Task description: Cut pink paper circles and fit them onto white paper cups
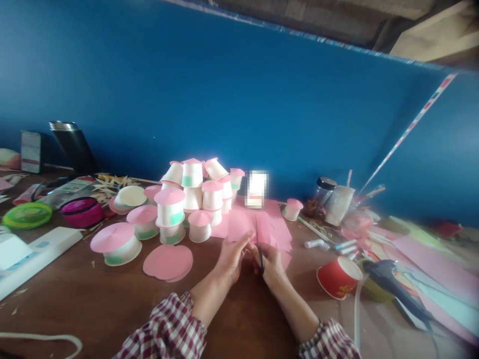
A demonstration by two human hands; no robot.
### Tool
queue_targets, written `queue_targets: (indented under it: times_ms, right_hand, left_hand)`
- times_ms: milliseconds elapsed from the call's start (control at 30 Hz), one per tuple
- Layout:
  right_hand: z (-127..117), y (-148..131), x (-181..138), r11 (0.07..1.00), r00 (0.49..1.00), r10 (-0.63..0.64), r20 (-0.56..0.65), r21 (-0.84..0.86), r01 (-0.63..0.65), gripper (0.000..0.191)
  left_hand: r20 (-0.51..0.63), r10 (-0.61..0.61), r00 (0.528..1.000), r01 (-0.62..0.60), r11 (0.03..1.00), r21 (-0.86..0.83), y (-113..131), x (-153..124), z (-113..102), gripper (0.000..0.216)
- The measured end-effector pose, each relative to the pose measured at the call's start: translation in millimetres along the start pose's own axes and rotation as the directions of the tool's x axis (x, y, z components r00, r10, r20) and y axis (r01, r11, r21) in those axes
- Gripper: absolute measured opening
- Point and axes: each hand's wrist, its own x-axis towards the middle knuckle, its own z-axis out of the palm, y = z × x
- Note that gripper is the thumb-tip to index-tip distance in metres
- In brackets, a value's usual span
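My left hand (232, 257) holds the edge of a pink paper sheet (241, 224) lying on the wooden table (75, 304), fingers pinched on it. My right hand (269, 259) is closed on a dark, thin tool (261, 259), likely scissors, its tip at the pink paper. More pink sheets (277, 232) lie under and beyond my hands. A stack of pink paper circles (168, 262) rests just left of my left hand.
A pile of white paper cups with pink lids (194, 192) stands behind the paper. A red paper cup (339, 276) lies on its side at right, beside a glue gun (389, 281). A white power strip (30, 254), green lid (27, 214) and magenta bowl (82, 212) sit left.
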Motion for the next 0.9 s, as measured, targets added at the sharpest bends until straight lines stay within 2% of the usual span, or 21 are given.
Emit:
queue_targets:
  times_ms: [100, 200, 367, 533, 767, 900]
  right_hand:
    - [0.8, -2.1, -0.5, 1.000, 1.000, -0.007, 0.009, 0.018, 0.007, 0.045]
    - [1.7, -2.6, -0.9, 0.999, 1.000, -0.008, 0.020, 0.038, 0.007, 0.045]
    - [3.8, 0.5, -1.6, 1.000, 0.999, -0.026, 0.025, 0.015, 0.025, 0.041]
    - [4.0, 1.5, -2.4, 1.000, 0.999, -0.023, 0.032, -0.018, 0.023, 0.039]
    - [4.3, 0.7, -2.1, 1.000, 0.999, -0.009, 0.042, -0.025, 0.010, 0.040]
    - [4.0, -1.7, -2.6, 1.000, 0.999, -0.018, 0.043, -0.018, 0.019, 0.038]
  left_hand:
    - [0.081, -0.032, 0.996, 0.029, 0.999, 0.038, -1.3, -2.7, 0.3, 0.039]
    - [0.085, -0.025, 0.996, 0.020, 0.998, 0.060, -2.1, -3.1, 1.2, 0.040]
    - [-0.105, -0.016, 0.994, 0.027, 0.993, 0.111, -3.8, 0.0, 2.0, 0.040]
    - [-0.236, 0.020, 0.971, -0.011, 0.999, 0.041, -7.0, 3.7, -0.9, 0.030]
    - [-0.280, -0.016, 0.960, 0.034, 0.998, 0.058, -6.7, 4.6, -1.8, 0.030]
    - [-0.304, 0.029, 0.952, -0.007, 0.997, 0.074, -9.4, 7.8, -4.9, 0.030]
